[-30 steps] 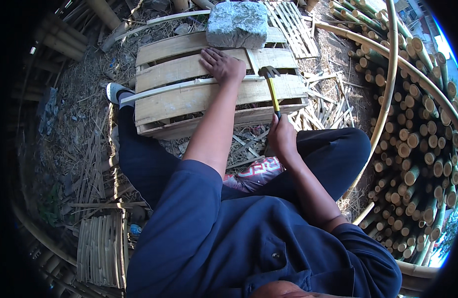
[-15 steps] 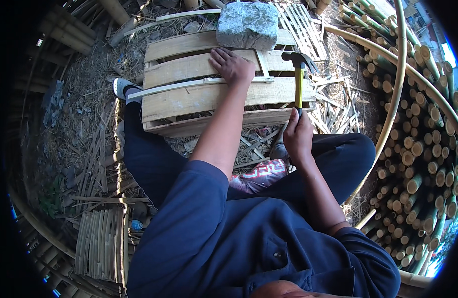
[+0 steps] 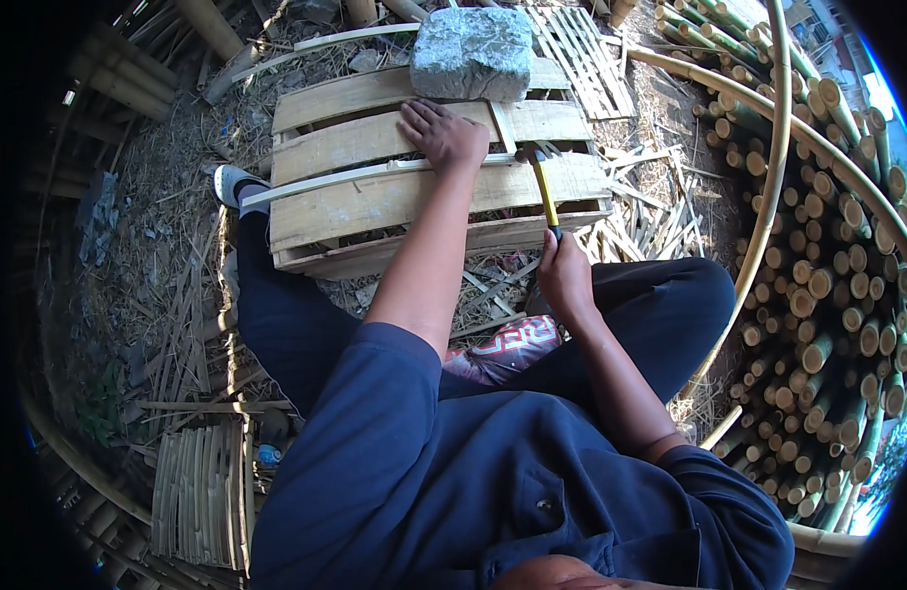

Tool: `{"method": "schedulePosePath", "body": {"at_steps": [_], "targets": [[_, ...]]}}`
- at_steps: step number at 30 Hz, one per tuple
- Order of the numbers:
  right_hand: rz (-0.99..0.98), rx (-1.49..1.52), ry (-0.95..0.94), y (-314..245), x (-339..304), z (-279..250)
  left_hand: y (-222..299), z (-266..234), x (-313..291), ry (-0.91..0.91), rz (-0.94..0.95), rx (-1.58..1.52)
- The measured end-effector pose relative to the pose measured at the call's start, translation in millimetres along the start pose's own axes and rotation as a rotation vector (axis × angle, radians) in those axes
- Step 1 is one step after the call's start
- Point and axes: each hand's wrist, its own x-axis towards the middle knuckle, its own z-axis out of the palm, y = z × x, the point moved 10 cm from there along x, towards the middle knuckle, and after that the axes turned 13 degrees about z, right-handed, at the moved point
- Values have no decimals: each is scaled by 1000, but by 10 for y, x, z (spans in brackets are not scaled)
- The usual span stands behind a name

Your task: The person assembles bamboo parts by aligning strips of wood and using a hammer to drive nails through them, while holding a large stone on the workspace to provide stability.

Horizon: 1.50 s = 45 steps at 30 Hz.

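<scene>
With closed fingers, the right hand (image 3: pixel 565 270) grips the hammer (image 3: pixel 545 189), whose head is at the right end of a wooden strip (image 3: pixel 345 178) on the slatted crate (image 3: pixel 375 209). The left hand (image 3: pixel 443 136) lies open on the crate, fingers extended, near a grey block (image 3: pixel 472 54).

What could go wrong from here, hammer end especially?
1. The bare left hand rests on the wooden slats near the head of the hammer; a stray blow might catch it.
2. The pale strip is thin and the hammer head is by its right end, so a hard hit might split or shift it.
3. The grey block sits loose-looking at the slats' far side; jolts could perhaps walk it off.
</scene>
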Motion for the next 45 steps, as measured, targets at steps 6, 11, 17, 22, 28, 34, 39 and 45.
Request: {"method": "schedulePosePath", "body": {"at_steps": [6,11,17,22,28,34,39,45], "targets": [[-44,76,59,-121,-65,-191,-28,3,-1,14,-5,6],[-152,258,215,-257,-194,-402,-20,7,2,42,-7,13],[-72,30,50,-33,85,-25,-30,62,38,48,15,-64],[-118,138,85,-213,-52,-187,-34,12,17,106,37,-86],[-229,145,145,-792,15,-503,30,-18,-22,96,47,-52],[-380,-10,-24,-2128,90,-226,-271,32,71,241,99,20],[-538,-159,-218,-2898,245,456,282,28,-151,-121,148,200],[-510,-388,-447,-3227,-8,1364,-57,-342,-160,273,52,-91]]}}
